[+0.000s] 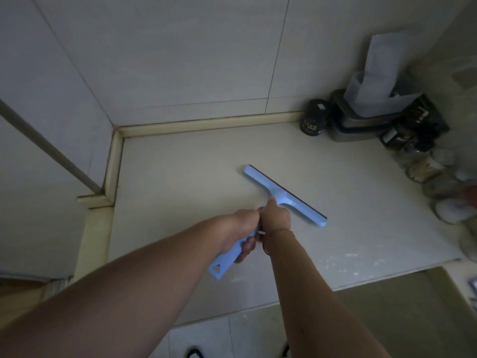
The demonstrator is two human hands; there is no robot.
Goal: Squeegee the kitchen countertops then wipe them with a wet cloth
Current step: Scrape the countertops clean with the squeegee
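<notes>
1. The light-blue plastic squeegee with a dark rubber blade (284, 193) lies on the pale stone surface (180, 177), roughly at its middle and well apart from the cream upstand at the back wall (206, 122).

2. Both hands hold its flat handle. The left hand (240, 231) wraps the lower stretch of the handle, its fingers curled beneath; the right hand (276, 215) grips just ahead of it, against the neck where handle meets head — the right hand is therefore the nearer to the blade.

3. Axes: the handle runs from near left to far right, away from the person; the blade's long axis crosses it at about a right angle, running from far left to near right. The rubber edge lies on the far side of the head, facing the back right corner.

4. That corner holds a cluster of dark jars, stacked trays and a translucent plastic tub (374, 99), with glass jars (426, 166) along the right wall. These stand near the blade's far end but not touching it.

5. Judgement: the squeegee stage is in hand, and no wet cloth is visible. Since the edge faces away, a stroke would need to be either a push toward the cluttered corner — where room is short — or a pull toward the front edge (335, 285).
</notes>
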